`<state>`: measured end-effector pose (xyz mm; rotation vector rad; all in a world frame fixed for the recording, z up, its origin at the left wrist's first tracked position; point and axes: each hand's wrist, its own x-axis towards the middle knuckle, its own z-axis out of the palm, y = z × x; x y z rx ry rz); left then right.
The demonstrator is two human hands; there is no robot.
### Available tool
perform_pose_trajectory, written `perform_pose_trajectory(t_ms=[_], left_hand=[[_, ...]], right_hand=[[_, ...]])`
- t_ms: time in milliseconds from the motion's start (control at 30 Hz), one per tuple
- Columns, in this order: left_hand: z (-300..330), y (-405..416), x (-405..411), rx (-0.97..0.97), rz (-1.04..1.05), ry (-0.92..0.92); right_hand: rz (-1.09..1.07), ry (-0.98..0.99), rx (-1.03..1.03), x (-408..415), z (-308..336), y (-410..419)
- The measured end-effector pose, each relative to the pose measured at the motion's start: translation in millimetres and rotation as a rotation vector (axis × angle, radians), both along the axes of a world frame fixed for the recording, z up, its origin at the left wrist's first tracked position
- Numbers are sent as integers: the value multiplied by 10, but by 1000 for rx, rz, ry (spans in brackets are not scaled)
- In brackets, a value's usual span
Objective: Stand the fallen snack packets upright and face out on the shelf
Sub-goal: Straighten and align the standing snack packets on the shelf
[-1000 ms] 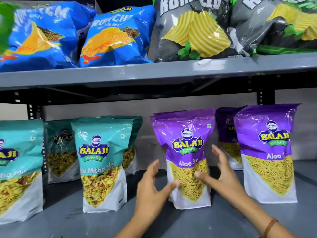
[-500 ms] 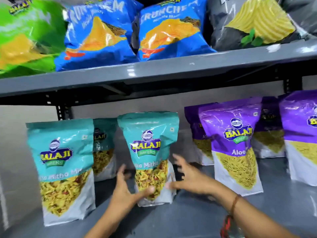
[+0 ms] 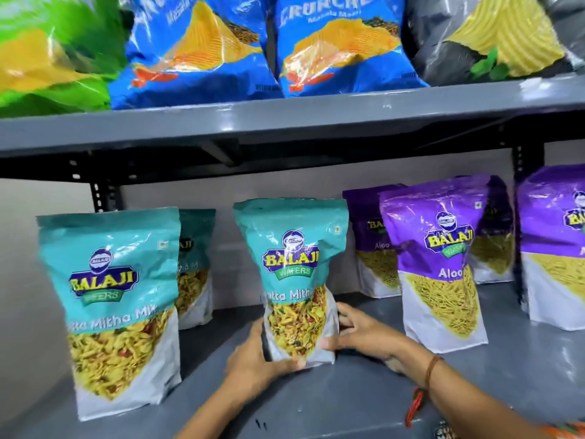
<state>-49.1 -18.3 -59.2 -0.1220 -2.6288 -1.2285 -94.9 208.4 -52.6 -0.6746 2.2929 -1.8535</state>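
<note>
Upper shelf point(image 3: 285, 122): grey metal, carries a blurred green chip bag point(image 3: 47, 58), two blue Crunchem bags point(image 3: 196, 52) side by side, then a dark bag with ridged chips point(image 3: 493, 39) at right.
Far-left teal packet point(image 3: 114, 305): Balaji Khatta Mitha Mix, upright, front label facing out, near the lower shelf's front edge.
Rear teal packet point(image 3: 196, 267): upright just behind the far-left one, partly hidden by it.
Held teal packet point(image 3: 294, 274): Khatta Mitha Mix, centre of the lower shelf point(image 3: 348, 407), upright with a slight tilt, label facing out, base at shelf level; contact with the shelf not clear.
Left hand point(image 3: 253, 359): grip closed on the held packet's lower left corner, thumb across the front.
Right hand point(image 3: 361, 334): grip wrapped around the packet's lower right edge, fingers behind it; thread band on the wrist.
Purple packets: Aloo Sev packet point(image 3: 440, 258) upright, facing out, right of the hands; two more purple ones behind it, partly hidden; another purple packet point(image 3: 557, 245) cut off by the right border.
</note>
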Motion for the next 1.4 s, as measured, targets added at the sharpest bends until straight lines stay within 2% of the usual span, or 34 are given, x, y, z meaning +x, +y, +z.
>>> perform_pose_trajectory(t_ms=[67, 100, 167, 233, 300, 367, 467, 600, 700, 767, 833, 933, 1033, 1133, 1300, 1400], left_hand=[[-19, 16, 37, 19, -8, -3], [-19, 13, 53, 90, -48, -19], [12, -6, 53, 347, -153, -66], [71, -15, 32, 561, -168, -42], [108, -14, 24, 647, -153, -17], [110, 14, 53, 642, -129, 27], [119, 74, 136, 643, 13, 184], [233, 5, 378, 609, 226, 551], [408, -321, 629, 528, 412, 805], [494, -644, 752, 423, 559, 938], [504, -994, 875, 389, 644, 955], [412, -1407, 972, 352, 681, 725], [291, -1839, 949, 325, 531, 394], [159, -2098, 893, 356, 257, 121], [-9, -2284, 788, 360, 40, 86], [-62, -2385, 715, 320, 42, 74]], right_hand=[[24, -2, 37, 11, 8, 28], [32, -9, 41, 6, 12, 41], [9, -39, -15, -14, 32, 66], [-45, -60, -111, -56, 59, 90], [-72, -64, -165, -77, 91, 98], [-70, -29, -176, -72, 118, 81], [-277, 189, -259, -12, 161, 25], [-583, 699, -337, 380, 382, -150], [-579, 983, -284, 803, 571, -513], [-482, 1065, -232, 989, 643, -811], [-341, 1039, -154, 1049, 666, -1160], [-141, 799, 8, 885, 560, -1638], [25, 404, 95, 619, 328, -2063], [65, 234, 144, 392, 44, -2334], [122, 70, 37, 353, -140, -2550], [127, 31, 3, 385, -117, -2567]])
